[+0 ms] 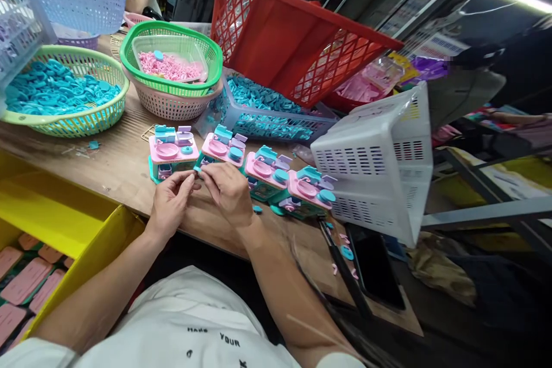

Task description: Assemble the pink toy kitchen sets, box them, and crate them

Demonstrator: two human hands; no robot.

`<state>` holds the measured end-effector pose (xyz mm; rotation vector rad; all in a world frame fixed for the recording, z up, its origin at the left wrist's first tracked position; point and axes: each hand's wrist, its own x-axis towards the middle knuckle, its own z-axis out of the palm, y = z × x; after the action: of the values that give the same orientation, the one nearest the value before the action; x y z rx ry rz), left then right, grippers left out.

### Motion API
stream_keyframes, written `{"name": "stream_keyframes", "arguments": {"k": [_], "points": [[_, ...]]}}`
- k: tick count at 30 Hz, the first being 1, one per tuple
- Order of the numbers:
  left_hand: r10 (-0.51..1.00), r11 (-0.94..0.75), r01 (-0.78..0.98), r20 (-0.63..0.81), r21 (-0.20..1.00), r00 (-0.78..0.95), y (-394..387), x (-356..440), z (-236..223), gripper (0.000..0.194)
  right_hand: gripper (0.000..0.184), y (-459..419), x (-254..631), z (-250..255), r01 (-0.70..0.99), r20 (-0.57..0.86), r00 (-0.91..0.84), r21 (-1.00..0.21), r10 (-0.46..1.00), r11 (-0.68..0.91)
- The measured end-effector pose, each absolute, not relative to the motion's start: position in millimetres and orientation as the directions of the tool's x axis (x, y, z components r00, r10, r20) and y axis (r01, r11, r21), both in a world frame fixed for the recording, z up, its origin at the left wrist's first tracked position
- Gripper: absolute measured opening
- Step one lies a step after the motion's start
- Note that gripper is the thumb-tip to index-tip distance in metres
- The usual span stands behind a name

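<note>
Several small pink and teal toy kitchen units stand in a slanting row on the wooden table, among them the leftmost unit (167,151), a second unit (219,148) and the rightmost unit (307,188). My left hand (173,198) is in front of the leftmost unit, thumb and fingers pinched. My right hand (227,191) meets it from the right, pinching a small teal piece (197,169) near the second unit. Whatever my left fingertips hold is too small to make out. A loose teal piece (257,209) lies just right of my right hand.
Behind the row stand a basket of blue parts (64,121), a green basket (172,85), a blue bin (276,131) and a tilted red crate (267,34). At right are a white crate (371,167) and a phone (374,267). A yellow box (99,241) is lower left.
</note>
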<state>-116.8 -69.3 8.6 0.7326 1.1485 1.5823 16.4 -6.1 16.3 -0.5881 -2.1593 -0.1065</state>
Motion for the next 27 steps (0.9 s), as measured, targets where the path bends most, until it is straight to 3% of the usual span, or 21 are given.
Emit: {"name": "stream_keyframes", "arguments": {"k": [2, 4, 6, 8, 10, 12, 18, 23, 27], "points": [[0.895, -0.238, -0.003, 0.218, 0.971, -0.390, -72.1, -121.0, 12.4, 0.033, 0.024, 10.4, 8.7, 23.4, 0.439, 0.786, -0.473, -0.183, 0.399, 0.880], [0.763, -0.359, 0.392, 0.508, 0.847, -0.400, -69.8, -129.3, 17.9, 0.029, 0.028, 29.5, -0.8, 27.6, 0.448, 0.785, -0.448, -0.218, 0.429, 0.867], [0.635, -0.320, 0.664, 0.673, 0.676, -0.380, -60.3, -141.9, 22.9, 0.040, 0.030, 47.1, -11.1, 28.1, 0.461, 0.770, -0.450, -0.234, 0.453, 0.856], [0.595, -0.226, 0.784, 0.719, 0.578, -0.359, -45.0, -157.1, 24.5, 0.064, 0.030, 59.5, -20.2, 25.9, 0.472, 0.744, -0.473, -0.240, 0.473, 0.849], [0.625, -0.182, 0.819, 0.707, 0.545, -0.331, -28.3, -172.1, 21.4, 0.087, 0.031, 65.2, -26.4, 23.0, 0.466, 0.726, -0.497, -0.239, 0.476, 0.852], [0.673, -0.191, 0.814, 0.677, 0.548, -0.298, -15.1, -184.0, 14.6, 0.099, 0.033, 65.7, -29.2, 21.2, 0.443, 0.725, -0.515, -0.232, 0.458, 0.866], [0.728, -0.214, 0.790, 0.633, 0.574, -0.262, -6.1, -194.4, 0.0, 0.106, 0.034, 62.4, -26.4, 23.0, 0.384, 0.682, -0.606, -0.201, 0.410, 0.901], [0.723, -0.217, 0.775, 0.631, 0.593, -0.280, -7.4, -192.6, 0.1, 0.107, 0.037, 64.9, -23.8, 22.6, 0.425, 0.727, -0.524, -0.228, 0.444, 0.876], [0.721, -0.251, 0.762, 0.640, 0.597, -0.264, -7.4, -192.6, -0.3, 0.107, 0.037, 63.3, -23.8, 21.1, 0.434, 0.738, -0.545, -0.159, 0.399, 0.887]]}}
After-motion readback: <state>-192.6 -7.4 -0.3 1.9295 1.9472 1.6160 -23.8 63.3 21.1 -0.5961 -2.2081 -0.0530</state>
